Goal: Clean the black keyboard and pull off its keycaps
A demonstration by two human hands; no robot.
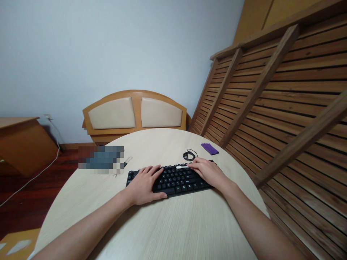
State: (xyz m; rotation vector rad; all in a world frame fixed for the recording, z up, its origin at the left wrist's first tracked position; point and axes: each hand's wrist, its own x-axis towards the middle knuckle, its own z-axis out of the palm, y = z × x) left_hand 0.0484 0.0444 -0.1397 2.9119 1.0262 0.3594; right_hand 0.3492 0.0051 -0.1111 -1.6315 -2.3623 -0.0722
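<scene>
A black keyboard (176,180) lies on the round pale wooden table (173,231). My left hand (143,186) spans its left part from above, thumb along the front edge and fingers reaching to the far edge, holding it in place. Over the right part, my right hand (206,171) has its fingers closed on a slim white tool (182,167). The tool's end points left along the upper rows of keys; its exact kind is too small to make out. Just behind the keyboard lies a coiled black cable (189,155).
A folded purple cloth (209,148) lies at the table's right rear. At left rear sit a blurred-out item (101,159) and a small dark object with a loop (125,164). A padded headboard (135,112) stands behind; a slatted wooden frame (271,104) leans on the right.
</scene>
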